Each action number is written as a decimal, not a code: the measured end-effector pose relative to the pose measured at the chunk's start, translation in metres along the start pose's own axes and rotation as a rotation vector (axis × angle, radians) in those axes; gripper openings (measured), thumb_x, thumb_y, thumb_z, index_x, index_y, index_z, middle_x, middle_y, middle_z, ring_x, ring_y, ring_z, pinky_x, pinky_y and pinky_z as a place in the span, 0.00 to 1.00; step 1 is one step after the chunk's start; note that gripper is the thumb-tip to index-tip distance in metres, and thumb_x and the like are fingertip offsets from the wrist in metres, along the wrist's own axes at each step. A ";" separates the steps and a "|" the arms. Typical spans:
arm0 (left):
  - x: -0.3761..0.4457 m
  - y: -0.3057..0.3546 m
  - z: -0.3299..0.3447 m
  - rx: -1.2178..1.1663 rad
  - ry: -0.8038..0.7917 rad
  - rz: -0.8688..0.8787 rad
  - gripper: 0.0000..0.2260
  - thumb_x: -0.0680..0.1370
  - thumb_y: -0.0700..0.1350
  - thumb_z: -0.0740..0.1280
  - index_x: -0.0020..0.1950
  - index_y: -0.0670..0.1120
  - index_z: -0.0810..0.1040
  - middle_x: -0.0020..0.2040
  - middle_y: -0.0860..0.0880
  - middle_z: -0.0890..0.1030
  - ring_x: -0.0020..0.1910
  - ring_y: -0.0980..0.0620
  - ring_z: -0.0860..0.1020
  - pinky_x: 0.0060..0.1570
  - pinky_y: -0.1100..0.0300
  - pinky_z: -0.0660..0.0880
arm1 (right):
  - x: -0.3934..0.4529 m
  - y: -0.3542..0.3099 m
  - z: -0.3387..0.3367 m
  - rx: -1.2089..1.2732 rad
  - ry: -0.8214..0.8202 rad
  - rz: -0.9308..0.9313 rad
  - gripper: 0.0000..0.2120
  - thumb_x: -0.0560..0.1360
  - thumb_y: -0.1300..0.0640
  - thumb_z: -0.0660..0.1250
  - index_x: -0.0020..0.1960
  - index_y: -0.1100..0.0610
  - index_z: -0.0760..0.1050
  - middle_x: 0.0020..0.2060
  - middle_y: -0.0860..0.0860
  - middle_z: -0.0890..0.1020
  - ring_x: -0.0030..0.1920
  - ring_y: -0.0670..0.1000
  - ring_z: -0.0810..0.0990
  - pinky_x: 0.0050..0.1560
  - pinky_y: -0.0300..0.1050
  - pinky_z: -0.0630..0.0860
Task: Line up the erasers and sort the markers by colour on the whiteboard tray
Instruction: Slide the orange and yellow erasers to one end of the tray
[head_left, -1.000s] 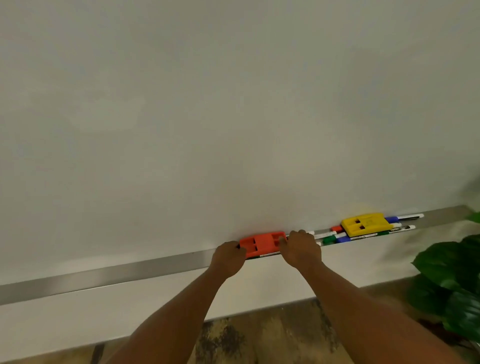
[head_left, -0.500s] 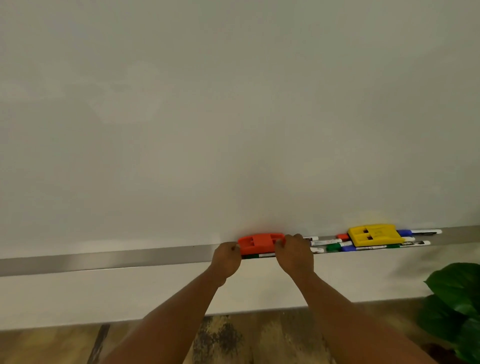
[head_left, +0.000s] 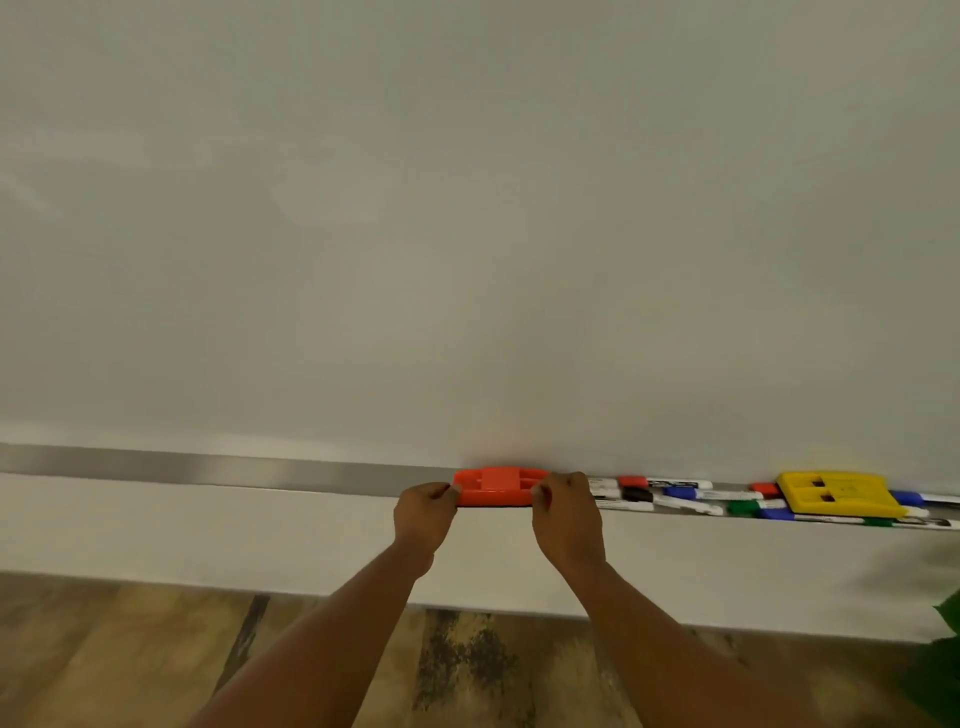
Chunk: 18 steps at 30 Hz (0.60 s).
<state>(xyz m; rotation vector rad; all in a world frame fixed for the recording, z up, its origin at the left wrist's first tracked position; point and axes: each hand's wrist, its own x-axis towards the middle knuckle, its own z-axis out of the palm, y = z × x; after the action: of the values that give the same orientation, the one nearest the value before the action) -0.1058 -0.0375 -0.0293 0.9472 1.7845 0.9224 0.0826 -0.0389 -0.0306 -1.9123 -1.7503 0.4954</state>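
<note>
The orange eraser (head_left: 498, 486) was held at both short ends, probably so that it could be set straight along the whiteboard tray (head_left: 208, 470). The left hand (head_left: 423, 514) pinched its left end with curled fingers, and the right hand (head_left: 566, 512) pinched its right end in the same way. The eraser lay between the two hands, on the tray. To the right of the orange eraser, unsorted markers (head_left: 680, 493) were scattered, and the yellow eraser (head_left: 836, 493) was resting upon some of them.
</note>
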 end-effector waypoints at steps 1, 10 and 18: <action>0.004 -0.004 -0.014 -0.014 0.012 -0.006 0.12 0.76 0.47 0.68 0.39 0.39 0.82 0.31 0.46 0.75 0.34 0.49 0.71 0.37 0.56 0.66 | -0.001 -0.010 0.009 0.012 -0.013 -0.017 0.09 0.80 0.56 0.59 0.48 0.55 0.77 0.50 0.54 0.74 0.44 0.54 0.77 0.46 0.42 0.72; 0.039 -0.029 -0.140 -0.071 0.145 -0.063 0.06 0.70 0.43 0.67 0.34 0.46 0.82 0.31 0.46 0.80 0.33 0.49 0.76 0.38 0.56 0.70 | -0.003 -0.119 0.080 0.048 -0.088 -0.157 0.08 0.80 0.58 0.59 0.49 0.56 0.77 0.49 0.53 0.72 0.45 0.55 0.76 0.47 0.48 0.77; 0.070 -0.047 -0.249 -0.100 0.259 -0.065 0.08 0.69 0.44 0.67 0.37 0.40 0.82 0.30 0.46 0.78 0.31 0.50 0.72 0.34 0.57 0.67 | -0.003 -0.218 0.149 0.101 -0.154 -0.206 0.06 0.80 0.58 0.60 0.49 0.55 0.76 0.49 0.52 0.71 0.44 0.55 0.75 0.44 0.43 0.70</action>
<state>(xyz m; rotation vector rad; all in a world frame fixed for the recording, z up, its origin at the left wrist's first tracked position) -0.3677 -0.0445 -0.0134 0.7280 1.9526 1.1222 -0.1798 -0.0138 -0.0246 -1.6408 -1.9541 0.6550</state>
